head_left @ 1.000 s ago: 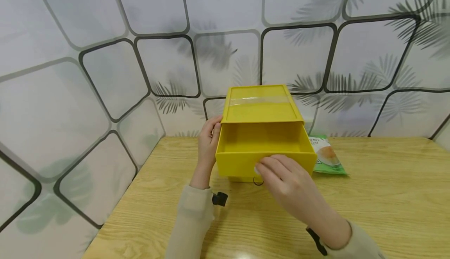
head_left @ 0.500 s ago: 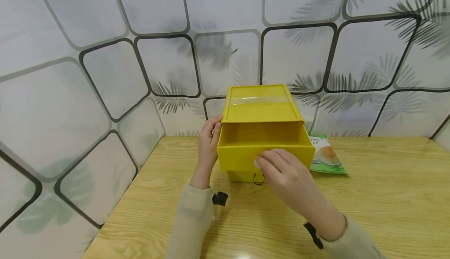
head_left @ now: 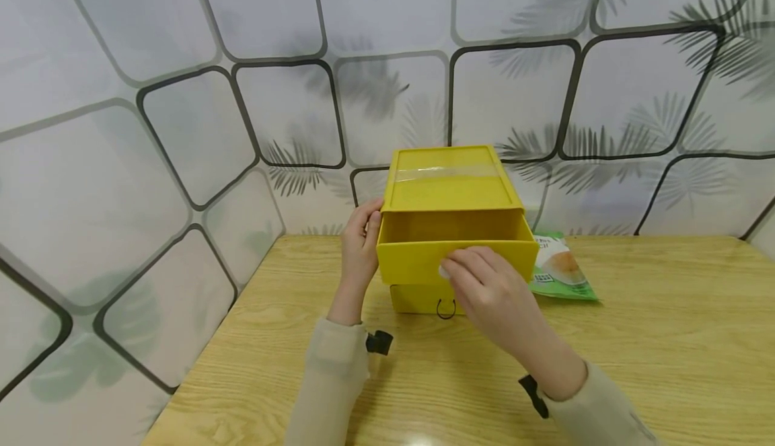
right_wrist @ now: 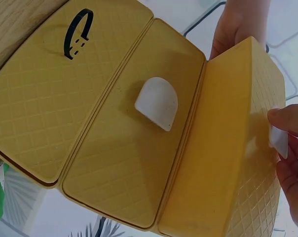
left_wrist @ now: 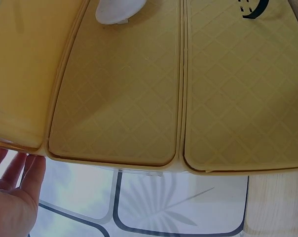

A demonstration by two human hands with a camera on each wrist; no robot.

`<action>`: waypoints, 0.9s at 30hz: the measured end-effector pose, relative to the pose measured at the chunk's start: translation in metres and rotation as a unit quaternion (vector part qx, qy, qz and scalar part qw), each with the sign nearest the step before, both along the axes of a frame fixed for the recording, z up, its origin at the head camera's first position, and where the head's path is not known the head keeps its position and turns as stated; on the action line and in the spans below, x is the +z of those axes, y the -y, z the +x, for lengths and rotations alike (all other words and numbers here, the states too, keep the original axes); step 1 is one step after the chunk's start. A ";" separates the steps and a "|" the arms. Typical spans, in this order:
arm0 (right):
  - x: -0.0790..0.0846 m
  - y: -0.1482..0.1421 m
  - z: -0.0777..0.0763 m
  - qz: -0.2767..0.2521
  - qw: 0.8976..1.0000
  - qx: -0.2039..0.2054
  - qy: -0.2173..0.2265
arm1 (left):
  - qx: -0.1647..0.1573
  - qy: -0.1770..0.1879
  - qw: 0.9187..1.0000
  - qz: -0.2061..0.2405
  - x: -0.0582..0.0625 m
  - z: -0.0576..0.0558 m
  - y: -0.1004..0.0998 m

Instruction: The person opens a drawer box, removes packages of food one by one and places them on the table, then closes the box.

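Basically, the drawer (head_left: 407, 264), mid-frame, is pinched by its white handle (right_wrist: 279, 140) in the right hand (head_left: 499, 298); with the box (head_left: 451, 194) steadied by the fairly flat left hand (head_left: 359, 247), sliding's best kept level.

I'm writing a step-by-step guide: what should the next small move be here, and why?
Probably push the top drawer a little further in: it sticks out less than a second ago, the right hand pinches its white handle, and the left hand rests against the side of the yellow cabinet.
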State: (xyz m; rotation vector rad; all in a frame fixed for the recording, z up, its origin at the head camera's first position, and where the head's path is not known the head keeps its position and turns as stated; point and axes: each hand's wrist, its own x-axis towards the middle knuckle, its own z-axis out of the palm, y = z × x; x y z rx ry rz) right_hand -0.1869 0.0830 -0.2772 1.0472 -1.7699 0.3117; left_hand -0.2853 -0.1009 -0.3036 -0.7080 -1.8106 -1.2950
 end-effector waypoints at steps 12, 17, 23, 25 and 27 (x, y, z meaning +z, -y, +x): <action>-0.015 -0.005 -0.021 0.001 0.999 -0.018 0.036 | 0.000 -0.006 1.000 0.001 0.000 -0.001 0.000; -0.016 -0.006 -0.026 -0.002 0.999 -0.024 0.048 | -0.006 -0.011 1.000 0.006 0.000 -0.002 0.000; -0.018 -0.005 -0.033 -0.006 0.999 -0.031 0.045 | -0.005 -0.013 1.000 0.010 0.001 -0.001 -0.001; -0.018 -0.004 -0.035 -0.006 0.998 -0.036 0.044 | -0.004 -0.011 1.000 0.011 0.002 -0.001 -0.001; -0.019 -0.004 -0.037 -0.006 0.998 -0.040 0.045 | -0.004 -0.010 1.000 0.014 0.002 0.000 -0.001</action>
